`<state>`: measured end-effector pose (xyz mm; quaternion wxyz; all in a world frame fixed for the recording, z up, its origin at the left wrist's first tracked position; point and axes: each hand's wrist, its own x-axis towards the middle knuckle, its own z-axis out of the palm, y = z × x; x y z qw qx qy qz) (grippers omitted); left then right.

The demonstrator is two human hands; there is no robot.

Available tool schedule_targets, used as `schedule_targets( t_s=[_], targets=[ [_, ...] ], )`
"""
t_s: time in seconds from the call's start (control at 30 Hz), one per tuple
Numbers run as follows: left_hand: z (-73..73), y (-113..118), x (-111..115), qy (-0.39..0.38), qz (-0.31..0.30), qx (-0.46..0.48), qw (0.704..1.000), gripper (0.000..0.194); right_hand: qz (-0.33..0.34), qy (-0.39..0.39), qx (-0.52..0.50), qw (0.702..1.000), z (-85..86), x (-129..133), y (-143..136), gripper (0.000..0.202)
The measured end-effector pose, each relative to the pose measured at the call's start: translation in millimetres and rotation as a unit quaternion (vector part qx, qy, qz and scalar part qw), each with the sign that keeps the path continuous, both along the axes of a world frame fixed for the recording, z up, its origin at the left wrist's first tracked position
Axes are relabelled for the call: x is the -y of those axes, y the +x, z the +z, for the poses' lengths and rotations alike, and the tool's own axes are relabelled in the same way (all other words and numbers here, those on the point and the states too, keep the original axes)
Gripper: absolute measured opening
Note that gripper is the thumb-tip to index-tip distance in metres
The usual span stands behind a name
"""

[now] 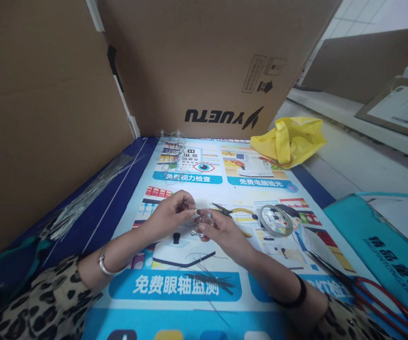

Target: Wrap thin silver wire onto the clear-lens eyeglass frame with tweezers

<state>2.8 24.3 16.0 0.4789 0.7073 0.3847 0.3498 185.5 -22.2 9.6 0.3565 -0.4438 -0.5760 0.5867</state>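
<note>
Near the middle of the printed sheet, my left hand [175, 210] pinches a small tangle of thin wire with clear beads [194, 225]. My right hand [221, 231] holds the same tangle from the other side, fingertips close to those of my left hand. Fine details of the piece are blurred. Yellow-handled pliers [239, 211] lie just beyond my right hand, beside a round clear dish [275, 220] with small bits in it. Several short dark wires [211, 279] are scattered on the sheet below my hands.
Long thin wires [90, 193] lie in a bundle at the left. Beaded wire pieces [171, 141] rest at the back. A yellow bag [290, 141], red-handled scissors [377, 293] and a teal packet [381, 241] are on the right. Cardboard [204, 61] stands behind.
</note>
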Motion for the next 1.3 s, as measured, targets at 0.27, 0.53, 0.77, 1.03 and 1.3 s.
schedule_targets(
  t_s=[0.27,0.53,0.77,1.03,1.3],
  targets=[
    [9.3,-5.5,-9.7,-0.008,0.017,0.004,1.0,0.008,-0.056,0.201,0.392,0.896,26.6,-16.4,50.9,0.035],
    [6.4,-16.5,-22.1,0.027,0.02,-0.04,0.999,0.005,0.091,0.259,0.612,0.742,29.4,-18.5,72.6,0.047],
    [-0.2,-15.6,-24.1,0.024,0.023,-0.039,0.999,0.006,0.104,0.298,0.67,0.672,23.7,-16.8,62.7,0.03],
    [5.7,-14.6,-21.6,0.021,0.019,-0.035,0.999,0.005,0.045,0.356,0.699,0.619,0.1,-15.8,56.8,0.032],
    [1.6,-13.2,-19.7,0.027,0.004,-0.056,0.998,0.006,0.037,0.356,0.691,0.629,-5.2,-26.0,58.9,0.019]
  ],
)
